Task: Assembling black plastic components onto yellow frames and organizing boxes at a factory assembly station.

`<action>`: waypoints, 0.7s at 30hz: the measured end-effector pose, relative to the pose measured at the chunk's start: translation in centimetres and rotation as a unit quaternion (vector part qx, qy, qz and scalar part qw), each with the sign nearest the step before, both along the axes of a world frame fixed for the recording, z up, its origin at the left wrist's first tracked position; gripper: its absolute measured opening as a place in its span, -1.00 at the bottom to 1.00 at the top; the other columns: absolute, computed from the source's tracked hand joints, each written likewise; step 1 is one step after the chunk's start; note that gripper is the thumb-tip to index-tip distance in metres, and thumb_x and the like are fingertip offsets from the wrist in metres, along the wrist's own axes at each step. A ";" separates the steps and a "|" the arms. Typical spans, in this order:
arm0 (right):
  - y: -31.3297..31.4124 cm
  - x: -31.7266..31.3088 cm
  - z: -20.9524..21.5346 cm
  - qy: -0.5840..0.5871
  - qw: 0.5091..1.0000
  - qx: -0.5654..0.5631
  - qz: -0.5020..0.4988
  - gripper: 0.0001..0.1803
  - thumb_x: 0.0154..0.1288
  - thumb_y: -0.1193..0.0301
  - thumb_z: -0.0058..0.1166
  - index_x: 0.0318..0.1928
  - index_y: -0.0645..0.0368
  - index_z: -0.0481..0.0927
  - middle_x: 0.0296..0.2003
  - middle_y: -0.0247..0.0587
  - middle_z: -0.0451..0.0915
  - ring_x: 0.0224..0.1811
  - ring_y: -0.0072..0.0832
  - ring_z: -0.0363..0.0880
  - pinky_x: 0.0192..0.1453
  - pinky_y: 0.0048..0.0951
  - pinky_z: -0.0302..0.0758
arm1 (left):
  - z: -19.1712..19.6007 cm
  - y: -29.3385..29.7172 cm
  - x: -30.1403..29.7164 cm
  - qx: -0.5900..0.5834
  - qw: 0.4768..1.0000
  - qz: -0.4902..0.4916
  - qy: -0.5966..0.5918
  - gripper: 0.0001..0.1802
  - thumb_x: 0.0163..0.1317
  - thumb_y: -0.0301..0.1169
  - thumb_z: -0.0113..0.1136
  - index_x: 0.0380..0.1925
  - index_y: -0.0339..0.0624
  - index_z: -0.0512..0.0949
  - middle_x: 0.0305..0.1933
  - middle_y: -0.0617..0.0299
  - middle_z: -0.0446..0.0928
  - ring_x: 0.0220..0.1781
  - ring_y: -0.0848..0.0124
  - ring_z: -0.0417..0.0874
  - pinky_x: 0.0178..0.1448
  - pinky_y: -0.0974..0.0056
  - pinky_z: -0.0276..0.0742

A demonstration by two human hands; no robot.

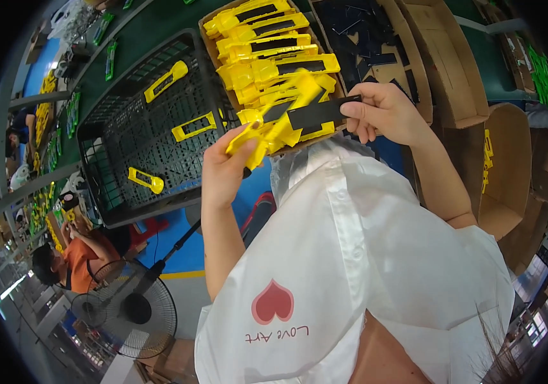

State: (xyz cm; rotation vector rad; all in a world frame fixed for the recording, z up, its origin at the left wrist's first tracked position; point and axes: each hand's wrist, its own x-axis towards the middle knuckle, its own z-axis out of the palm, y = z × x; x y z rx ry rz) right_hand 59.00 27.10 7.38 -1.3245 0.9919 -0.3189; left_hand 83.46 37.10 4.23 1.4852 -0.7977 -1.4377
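My left hand (221, 169) pinches the near end of a yellow plastic part (256, 148), somewhat blurred. In my right hand (389, 115), thumb and fingers grip the end of a flat black strip (315, 116). The strip reaches left toward the yellow part; whether the two touch, I cannot tell. Both hands are over the near edge of a carton filled with stacked yellow parts (277, 45), several with black strips set in them. Right of it, another carton holds loose black pieces (357, 32).
A black plastic crate (87, 144) on the left contains three yellow frames (194, 127). Brown cartons (446, 57) stand at the right. A floor fan (136, 307) is at lower left, near a person in orange (88, 259). Green pieces (111, 59) lie on the green table.
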 end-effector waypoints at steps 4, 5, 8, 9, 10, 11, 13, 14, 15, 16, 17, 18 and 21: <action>0.1 0.9 0.5 0.037 0.998 0.021 0.045 -0.78 0.15 0.34 -0.03 -0.38 0.29 0.44 -0.66 -0.32 0.47 -0.77 -0.72 0.35 -0.70 -0.72 0.25 | 0.6 -0.7 -1.6 0.022 0.998 -0.042 0.045 -0.71 0.08 -0.40 0.08 -0.20 -0.34 0.43 -0.45 0.16 0.49 -0.54 0.43 0.51 -0.55 0.46 0.40; 0.1 1.1 0.4 0.058 0.996 0.019 0.066 -0.78 0.15 0.34 -0.03 -0.39 0.29 0.43 -0.66 -0.33 0.46 -0.77 -0.72 0.35 -0.70 -0.71 0.24 | 0.6 -0.8 -1.5 0.026 0.996 -0.044 0.073 -0.71 0.09 -0.37 0.08 -0.23 -0.32 0.44 -0.46 0.15 0.49 -0.56 0.43 0.50 -0.57 0.46 0.39; 0.5 1.6 0.5 0.093 0.994 0.003 0.050 -0.78 0.16 0.34 -0.05 -0.44 0.28 0.43 -0.69 -0.35 0.44 -0.79 -0.70 0.33 -0.69 -0.68 0.25 | 0.7 -0.9 -1.6 0.020 0.995 -0.052 0.083 -0.73 0.09 -0.38 0.07 -0.25 -0.33 0.44 -0.46 0.15 0.49 -0.57 0.44 0.50 -0.57 0.47 0.38; 0.7 1.8 0.5 0.109 0.993 -0.014 0.036 -0.78 0.16 0.34 -0.05 -0.45 0.28 0.43 -0.70 -0.35 0.44 -0.79 -0.70 0.33 -0.69 -0.67 0.25 | 0.6 -0.9 -1.5 0.020 0.995 -0.051 0.083 -0.73 0.09 -0.38 0.07 -0.25 -0.33 0.44 -0.46 0.15 0.49 -0.57 0.44 0.50 -0.57 0.47 0.38; 1.0 1.9 0.5 0.109 0.993 -0.013 0.037 -0.78 0.16 0.34 -0.05 -0.45 0.28 0.43 -0.70 -0.35 0.44 -0.79 -0.70 0.33 -0.69 -0.67 0.25 | 0.5 -0.9 -1.5 0.019 0.995 -0.048 0.088 -0.74 0.09 -0.38 0.07 -0.26 -0.33 0.45 -0.47 0.15 0.49 -0.58 0.45 0.49 -0.58 0.47 0.38; 1.2 1.9 0.5 0.126 0.991 -0.041 0.027 -0.77 0.16 0.34 -0.04 -0.47 0.27 0.43 -0.71 -0.35 0.43 -0.79 -0.69 0.33 -0.68 -0.66 0.26 | 0.4 -1.0 -1.5 0.018 0.995 -0.044 0.092 -0.75 0.09 -0.38 0.07 -0.27 -0.34 0.45 -0.47 0.15 0.49 -0.59 0.45 0.49 -0.59 0.47 0.37; 1.3 2.0 0.2 0.143 0.987 -0.069 0.018 -0.77 0.15 0.34 -0.04 -0.48 0.27 0.42 -0.72 -0.34 0.43 -0.80 -0.69 0.33 -0.68 -0.65 0.27 | 0.2 -0.9 -1.6 0.015 0.995 -0.044 0.093 -0.75 0.10 -0.39 0.07 -0.28 -0.34 0.45 -0.48 0.15 0.49 -0.59 0.45 0.49 -0.58 0.47 0.37; 1.1 2.0 -0.1 0.145 0.987 -0.057 0.029 -0.78 0.15 0.33 -0.04 -0.49 0.26 0.42 -0.72 -0.34 0.43 -0.80 -0.68 0.32 -0.68 -0.65 0.26 | 0.1 -0.9 -1.7 0.013 0.994 -0.047 0.094 -0.76 0.10 -0.39 0.06 -0.29 -0.35 0.45 -0.48 0.15 0.49 -0.59 0.45 0.49 -0.58 0.47 0.37; 1.0 1.9 -0.3 0.147 0.987 -0.045 0.041 -0.78 0.15 0.33 -0.04 -0.50 0.24 0.42 -0.73 -0.34 0.43 -0.80 -0.68 0.31 -0.67 -0.64 0.26 | 0.1 -0.9 -1.8 0.010 0.994 -0.051 0.094 -0.76 0.10 -0.40 0.06 -0.29 -0.36 0.45 -0.48 0.15 0.49 -0.59 0.45 0.49 -0.58 0.47 0.37; 1.2 1.8 0.0 0.149 0.987 -0.044 0.040 -0.78 0.15 0.33 -0.04 -0.50 0.24 0.42 -0.73 -0.34 0.43 -0.80 -0.68 0.31 -0.67 -0.64 0.26 | 0.2 -0.8 -1.9 0.011 0.994 -0.052 0.096 -0.76 0.10 -0.40 0.06 -0.29 -0.36 0.45 -0.48 0.15 0.49 -0.59 0.45 0.49 -0.58 0.47 0.37; 1.1 1.7 0.4 0.131 0.986 -0.091 0.052 -0.78 0.15 0.33 -0.04 -0.50 0.24 0.41 -0.73 -0.34 0.42 -0.80 -0.68 0.30 -0.67 -0.64 0.25 | 0.3 -0.7 -2.0 0.009 0.995 -0.047 0.083 -0.76 0.10 -0.40 0.06 -0.29 -0.36 0.45 -0.48 0.14 0.49 -0.59 0.45 0.49 -0.58 0.47 0.38; 1.1 1.5 0.7 0.112 0.982 -0.137 0.065 -0.77 0.15 0.32 -0.03 -0.51 0.23 0.41 -0.74 -0.35 0.42 -0.81 -0.68 0.29 -0.68 -0.63 0.24 | 0.4 -0.7 -2.0 0.006 0.997 -0.041 0.070 -0.76 0.10 -0.40 0.06 -0.29 -0.37 0.45 -0.48 0.14 0.49 -0.58 0.44 0.49 -0.58 0.47 0.38; 1.1 1.4 1.1 0.108 0.981 -0.148 0.062 -0.77 0.15 0.32 -0.04 -0.51 0.22 0.41 -0.74 -0.36 0.42 -0.80 -0.69 0.28 -0.69 -0.63 0.21 | -0.4 -1.1 -1.4 -0.001 0.998 -0.019 0.056 -0.76 0.09 -0.41 0.07 -0.29 -0.36 0.45 -0.49 0.13 0.49 -0.58 0.43 0.50 -0.58 0.46 0.39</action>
